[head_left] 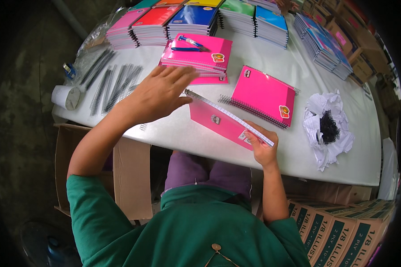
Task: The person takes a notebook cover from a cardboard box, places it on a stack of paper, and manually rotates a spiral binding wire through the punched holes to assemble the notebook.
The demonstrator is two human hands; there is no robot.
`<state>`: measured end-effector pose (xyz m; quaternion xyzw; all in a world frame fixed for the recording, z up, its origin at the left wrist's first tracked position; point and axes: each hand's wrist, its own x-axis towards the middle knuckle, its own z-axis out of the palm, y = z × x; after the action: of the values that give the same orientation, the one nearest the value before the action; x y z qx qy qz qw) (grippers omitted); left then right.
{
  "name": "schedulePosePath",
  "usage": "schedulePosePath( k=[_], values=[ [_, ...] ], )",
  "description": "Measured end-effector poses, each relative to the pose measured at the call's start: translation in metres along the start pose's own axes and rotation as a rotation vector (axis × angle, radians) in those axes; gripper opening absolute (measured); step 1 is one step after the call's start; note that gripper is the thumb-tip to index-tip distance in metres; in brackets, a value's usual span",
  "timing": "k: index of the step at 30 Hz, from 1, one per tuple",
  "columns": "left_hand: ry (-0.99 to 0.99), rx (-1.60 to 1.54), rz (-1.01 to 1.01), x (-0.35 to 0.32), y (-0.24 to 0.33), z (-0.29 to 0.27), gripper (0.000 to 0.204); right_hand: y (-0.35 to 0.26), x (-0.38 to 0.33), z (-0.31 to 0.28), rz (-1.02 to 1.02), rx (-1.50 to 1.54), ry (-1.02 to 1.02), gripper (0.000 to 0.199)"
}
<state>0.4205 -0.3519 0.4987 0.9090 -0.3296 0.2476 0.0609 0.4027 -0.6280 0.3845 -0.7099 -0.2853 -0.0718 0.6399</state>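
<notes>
My right hand (263, 144) grips a pink notebook (223, 122) by its right end, tilted on edge over the table's front. Its page edges and row of punched holes face up. My left hand (158, 94) is open above the notebook's other end, fingers stretched out and slightly blurred; whether the thumb touches it I cannot tell. Beyond that hand lies a stack of pink notebooks (218, 44), topped by a blue-handled tool (187, 49) that looks like pliers. To the right sits a stack of pink spiral-bound notebooks (265, 93), with loose coil sticking out at its left.
Black wire coils (116, 84) lie at left, beside a white roll (67, 97) and a blue tape dispenser (69, 70). Crumpled paper (316, 115) holds black scraps (329, 128) at right. Notebook stacks (191, 20) line the back. Cardboard boxes (131, 178) stand below.
</notes>
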Motion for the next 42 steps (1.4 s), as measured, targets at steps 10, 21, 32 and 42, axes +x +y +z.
schedulePosePath(
  k=[10, 21, 32, 42],
  values=[
    [-0.328, -0.057, -0.007, 0.004, -0.008, -0.016, 0.022, -0.003, -0.002, 0.007, -0.042, -0.087, -0.024, 0.034],
    [0.086, 0.318, -0.056, -0.018, 0.006, 0.014, 0.081, -0.001, -0.007, 0.017, -0.25, -0.207, 0.021, 0.037],
    [0.471, 0.235, -0.136, -0.113, -0.023, 0.125, 0.098, -0.013, -0.009, 0.035, -0.343, -0.201, -0.029, 0.032],
    [0.38, 0.09, -0.108, -0.127, 0.022, 0.112, 0.104, -0.009, -0.007, 0.036, -0.447, -0.166, -0.067, 0.033]
  ],
)
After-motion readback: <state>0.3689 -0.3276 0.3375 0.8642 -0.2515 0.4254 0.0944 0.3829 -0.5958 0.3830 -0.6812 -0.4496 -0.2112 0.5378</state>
